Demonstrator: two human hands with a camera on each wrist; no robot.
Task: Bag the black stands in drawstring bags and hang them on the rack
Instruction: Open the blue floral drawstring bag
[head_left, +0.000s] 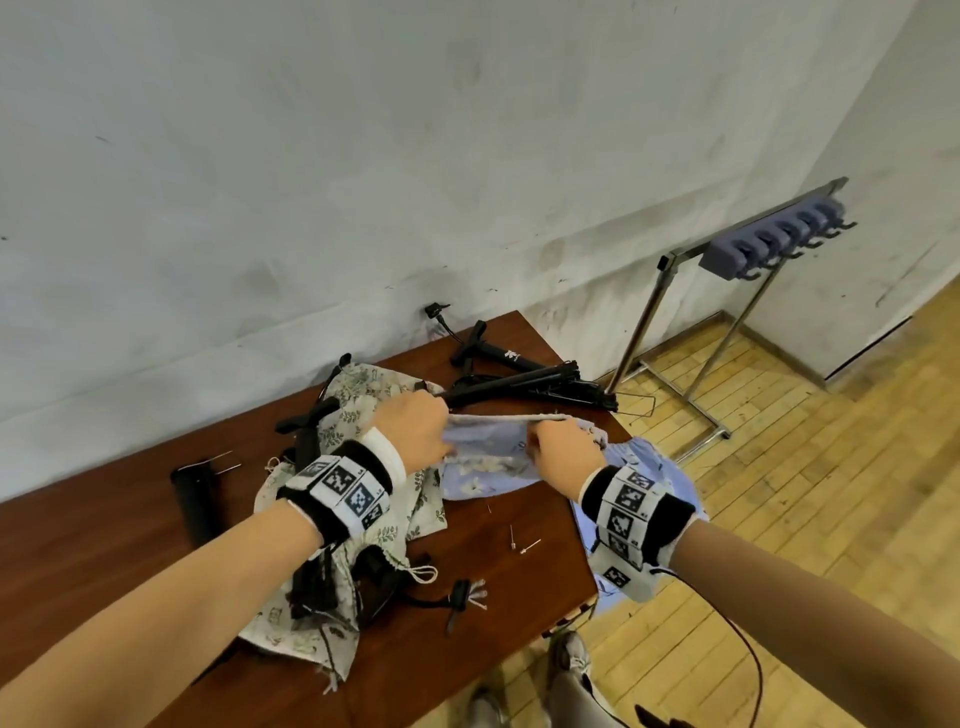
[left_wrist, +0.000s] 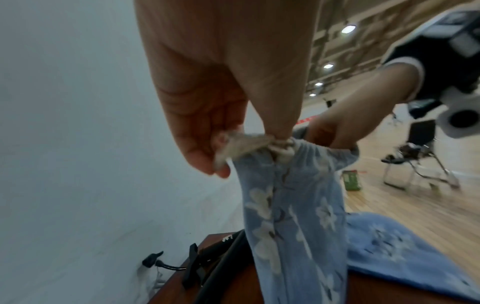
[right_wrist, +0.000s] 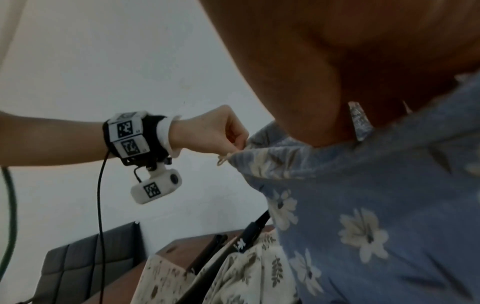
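Note:
A blue floral drawstring bag (head_left: 488, 467) hangs between my two hands above the table's right end. My left hand (head_left: 421, 426) pinches its gathered top and pale cord (left_wrist: 249, 148). My right hand (head_left: 558, 447) grips the opposite side of the mouth, and the cord (head_left: 493, 417) runs taut between them. In the right wrist view the bag (right_wrist: 363, 205) droops below my palm. Folded black stands (head_left: 524, 387) lie on the table just behind the hands. A cream leafy bag (head_left: 363, 410) holding other black stands lies under my left forearm. The hook rack (head_left: 774, 234) stands at the right.
The brown table (head_left: 104, 561) ends just past my right hand. A second blue cloth (left_wrist: 402, 246) hangs over that end. A black cylinder (head_left: 195, 499), loose metal pins (head_left: 530, 545) and cords lie about. A chair (left_wrist: 420, 164) stands on the wooden floor.

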